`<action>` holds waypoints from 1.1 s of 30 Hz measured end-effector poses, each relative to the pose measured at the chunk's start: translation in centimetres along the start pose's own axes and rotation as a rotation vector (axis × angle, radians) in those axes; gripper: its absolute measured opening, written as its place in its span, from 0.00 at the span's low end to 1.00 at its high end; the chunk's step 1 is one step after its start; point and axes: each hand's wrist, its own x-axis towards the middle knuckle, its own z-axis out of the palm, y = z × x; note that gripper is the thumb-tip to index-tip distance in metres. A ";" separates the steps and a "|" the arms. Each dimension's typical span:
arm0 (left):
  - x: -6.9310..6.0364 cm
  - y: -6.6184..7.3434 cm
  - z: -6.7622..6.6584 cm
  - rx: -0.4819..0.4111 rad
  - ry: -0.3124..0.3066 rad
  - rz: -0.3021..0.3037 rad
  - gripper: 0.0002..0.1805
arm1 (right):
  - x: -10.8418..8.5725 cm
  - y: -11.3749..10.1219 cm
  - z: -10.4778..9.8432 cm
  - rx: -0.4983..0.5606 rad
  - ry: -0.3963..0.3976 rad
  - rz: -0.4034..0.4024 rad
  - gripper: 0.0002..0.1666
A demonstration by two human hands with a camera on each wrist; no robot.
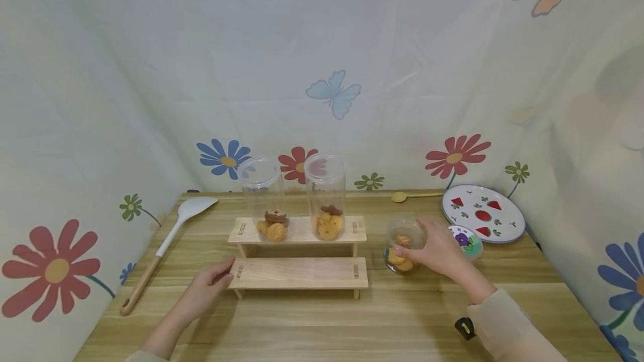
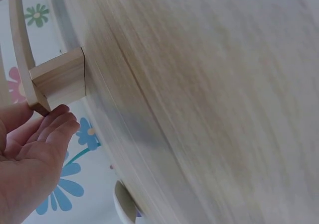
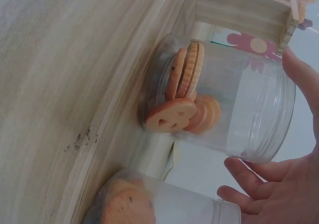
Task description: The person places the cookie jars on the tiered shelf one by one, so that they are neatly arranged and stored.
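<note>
My right hand (image 1: 437,247) grips a short clear jar (image 1: 405,236) of cookies near its rim, thumb on one side and fingers on the other. In the right wrist view the jar (image 3: 229,89) stands on the table, sandwich and button-shaped cookies (image 3: 174,114) inside. My left hand (image 1: 203,289) holds the left end of a two-step wooden rack (image 1: 297,272) at its lower step. The left wrist view shows the thumb above the board's end (image 2: 37,102) and the fingers beneath. Two tall clear jars (image 1: 264,197) (image 1: 326,191) with cookies stand on the upper step.
A second short jar (image 3: 129,204) of cookies stands beside the gripped one; its flower-patterned lid (image 1: 467,241) shows behind my right hand. A fruit-patterned plate (image 1: 483,197) and a small wooden spoon (image 1: 399,197) lie at the back right. On the left lies a white spatula (image 1: 173,233).
</note>
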 end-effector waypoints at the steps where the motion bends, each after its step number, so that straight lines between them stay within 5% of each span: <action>1: 0.0 0.0 0.0 -0.002 0.000 0.001 0.24 | 0.0 0.0 0.0 0.007 0.001 0.000 0.60; 18: 0.3 0.3 0.0 -0.029 -0.019 -0.014 0.25 | -0.3 -0.5 -0.4 0.117 0.101 0.033 0.60; 33: 0.0 0.1 -0.2 -0.049 -0.026 -0.043 0.26 | -1.4 -1.7 -1.2 0.132 0.090 0.027 0.62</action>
